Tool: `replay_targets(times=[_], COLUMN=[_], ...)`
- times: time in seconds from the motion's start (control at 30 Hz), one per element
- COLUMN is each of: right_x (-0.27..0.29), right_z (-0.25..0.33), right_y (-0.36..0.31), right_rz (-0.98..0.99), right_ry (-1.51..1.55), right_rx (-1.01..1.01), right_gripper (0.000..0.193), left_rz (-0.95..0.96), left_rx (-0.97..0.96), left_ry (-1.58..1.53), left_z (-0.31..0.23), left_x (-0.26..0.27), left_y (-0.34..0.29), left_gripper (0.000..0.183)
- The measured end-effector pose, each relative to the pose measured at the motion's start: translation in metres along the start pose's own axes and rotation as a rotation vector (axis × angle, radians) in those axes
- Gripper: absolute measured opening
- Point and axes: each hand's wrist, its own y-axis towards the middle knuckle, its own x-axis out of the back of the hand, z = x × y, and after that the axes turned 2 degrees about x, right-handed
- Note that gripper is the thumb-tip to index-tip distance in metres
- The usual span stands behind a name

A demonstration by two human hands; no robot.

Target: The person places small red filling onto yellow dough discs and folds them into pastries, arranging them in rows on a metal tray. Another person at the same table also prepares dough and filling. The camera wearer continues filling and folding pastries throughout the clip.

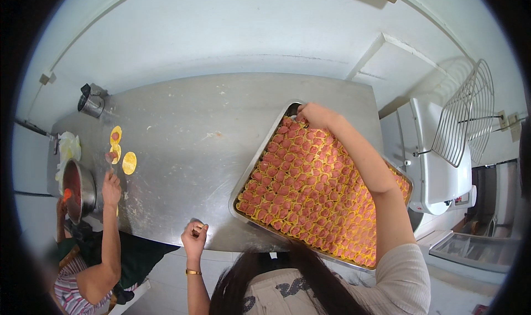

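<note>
Right hand: stretched to the far corner of the tray, centre of the frame, grip pinched together on a dumpling at the top of the rows.
Left hand: low centre, resting at the near edge of the surface, grip curled shut; whether anything sits inside cannot be told. Gold bracelet on the wrist.
Tray: metal, rectangular, lying slantwise from centre to lower right, near end reaching past the surface edge, packed with rows of dumplings, yellow wrappers and pink filling.
Surface: steel, dusted with flour, filling the middle of the frame.
Wrappers: round, yellow, three lying flat at left, two with a dab of filling.
Bowl: metal, far left, pink filling inside.
Other person's hand: lower left, just beside the bowl, near the wrappers.
Cup: metal, upper left corner of the surface.
Machine: white, at right, with a wire guard raised above.
</note>
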Motion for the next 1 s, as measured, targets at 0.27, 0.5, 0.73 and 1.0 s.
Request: replay_targets(times=[0.27,0.5,0.73,1.0], right_x=[-0.002,-0.004,-0.006,-0.007], right_z=[-0.004,-0.002,-0.010,-0.020], right_y=[-0.007,-0.006,0.010,0.018], right_rz=[-0.060,-0.072,0.033,0.004], right_ry=[0.147,0.081,0.086,0.212], right_rx=[0.118,0.121,0.082,-0.047], right_gripper=[0.045,0.030,0.035,0.026], left_rz=[0.023,0.024,0.055,0.068], left_rx=[0.073,0.017,0.022,0.027], left_ry=[0.018,-0.002,0.006,-0.025], left_z=[0.000,-0.003,-0.001,-0.004], left_x=[0.000,0.001,0.003,0.003], left_y=[0.002,0.002,0.005,0.006], left_gripper=[0.015,0.016,0.016,0.015])
